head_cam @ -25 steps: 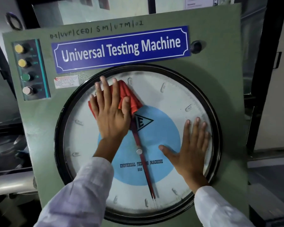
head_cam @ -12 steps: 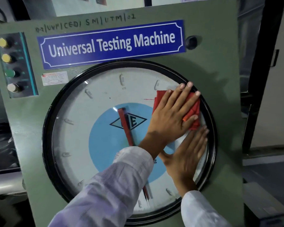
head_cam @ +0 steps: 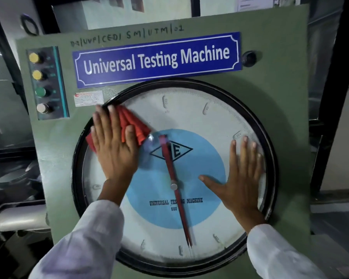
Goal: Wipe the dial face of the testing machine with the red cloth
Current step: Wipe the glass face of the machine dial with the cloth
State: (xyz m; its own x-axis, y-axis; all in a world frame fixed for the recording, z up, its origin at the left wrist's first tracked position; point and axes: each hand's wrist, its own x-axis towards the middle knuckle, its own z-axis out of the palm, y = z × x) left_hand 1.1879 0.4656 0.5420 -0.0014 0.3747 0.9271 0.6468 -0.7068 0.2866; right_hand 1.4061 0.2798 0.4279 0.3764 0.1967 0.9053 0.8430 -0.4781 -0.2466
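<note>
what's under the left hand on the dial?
The red cloth, pressed flat on the dial face by the left hand at the upper-left rim. Cloth edges stick out around it; scale markings beneath are hidden.

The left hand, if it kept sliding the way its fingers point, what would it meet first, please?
Its fingers point up and slightly left. The left hand, flat on the red cloth, has its fingertips already at the dial's black bezel; just beyond is the small white label, probably next.

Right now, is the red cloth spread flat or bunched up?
Bunched. The red cloth shows several raised folds beside the left hand, which presses it flat-palmed against the dial face at its upper left.
</note>
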